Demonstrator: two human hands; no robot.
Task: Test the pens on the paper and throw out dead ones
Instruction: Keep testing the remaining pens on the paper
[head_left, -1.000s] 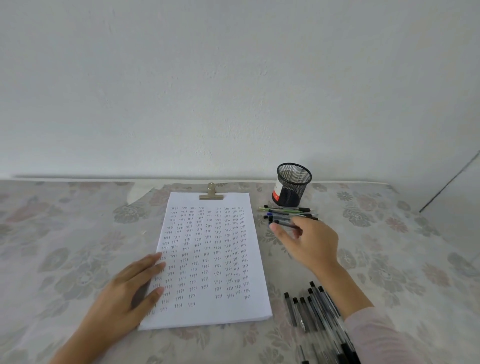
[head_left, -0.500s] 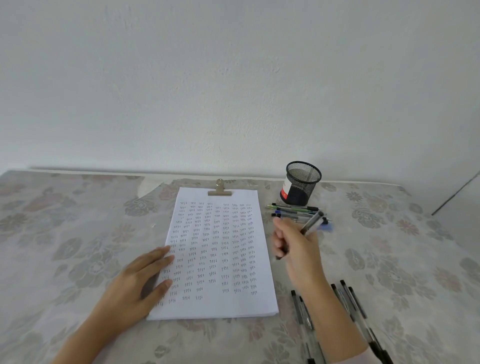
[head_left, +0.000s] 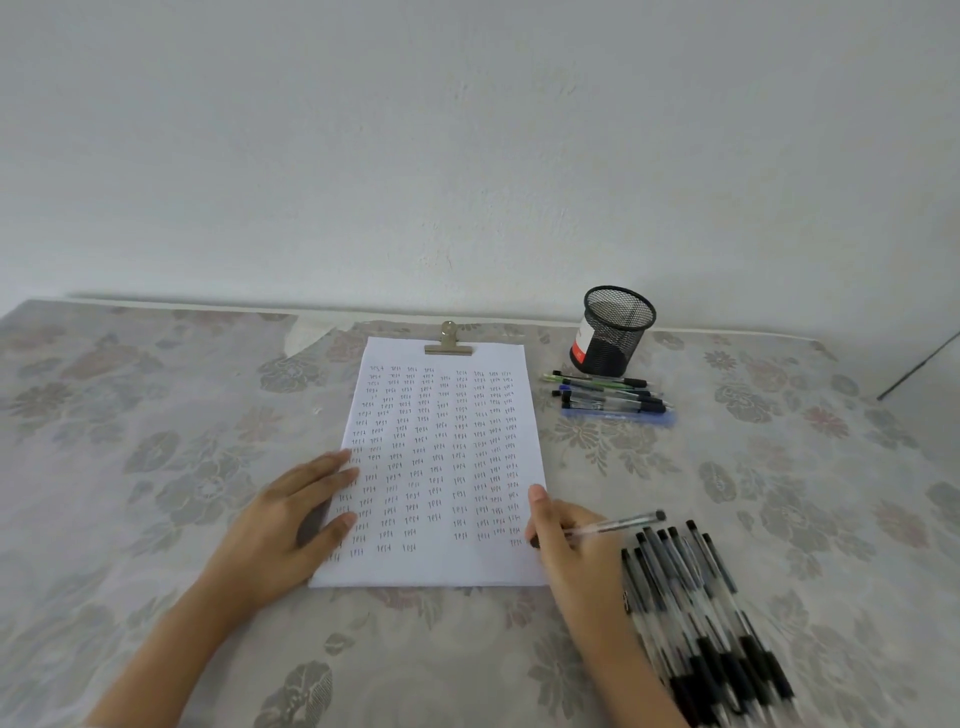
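Head view of your pen test. Your left hand (head_left: 291, 519) lies flat with straight fingers, the fingertips pressing the left edge of the paper (head_left: 447, 457). Your right hand (head_left: 571, 545) grips a clear-barrelled pen (head_left: 618, 524) at the sheet's lower right margin. Its dark rear end points right. Its writing end, partly hidden by your fingers, sits just beside the last written word.

The paper lies lengthwise on the counter (head_left: 156, 441), which is covered by a floral cloth. Rows of small handwritten words fill most of the sheet, and they are too small to read with certainty. A metal clip (head_left: 449, 344) holds its far edge.

To the right of the clip stands a black mesh pen cup (head_left: 615, 332) bearing a red-and-white label. Just in front of it a small group of pens (head_left: 608, 397) lies side by side. A larger bundle of black-capped pens (head_left: 711, 623) lies on the counter just right of your right forearm.
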